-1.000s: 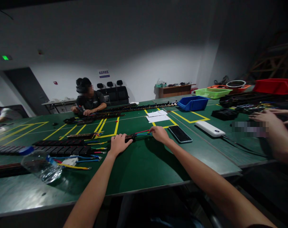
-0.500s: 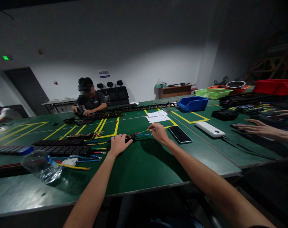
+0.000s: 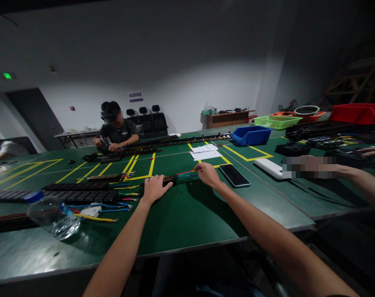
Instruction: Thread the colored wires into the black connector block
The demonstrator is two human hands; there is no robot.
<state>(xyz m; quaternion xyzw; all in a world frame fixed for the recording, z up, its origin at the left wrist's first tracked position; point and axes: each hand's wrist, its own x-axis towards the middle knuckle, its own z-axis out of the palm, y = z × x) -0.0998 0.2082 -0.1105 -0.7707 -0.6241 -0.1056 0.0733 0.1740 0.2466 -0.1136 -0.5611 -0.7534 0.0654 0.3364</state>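
Observation:
My left hand [image 3: 155,188] lies over a dark bar-shaped part [image 3: 169,179], fingers curled across it. Thin coloured wires [image 3: 184,174] come out of the bar's right end. The tip of a reddish wire is pinched between the thumb and finger of my right hand [image 3: 206,173]; a blue wire ends just below these fingers. Left of my left hand are more black bars [image 3: 79,196] with yellow, blue and red leads ending in ring terminals. A black phone [image 3: 234,175] lies to the right of my right hand.
A water bottle [image 3: 55,216] leans at the left. White papers [image 3: 205,152], a blue bin [image 3: 251,135] and a white power bank [image 3: 272,168] lie ahead and right. Another person's arm [image 3: 357,175] reaches in from the right; a person [image 3: 121,132] works across the table.
My right hand has shifted slightly, and the wires by its fingers have moved a little. The other person's hand at the right has moved left to the white power bank. My left hand stays put.

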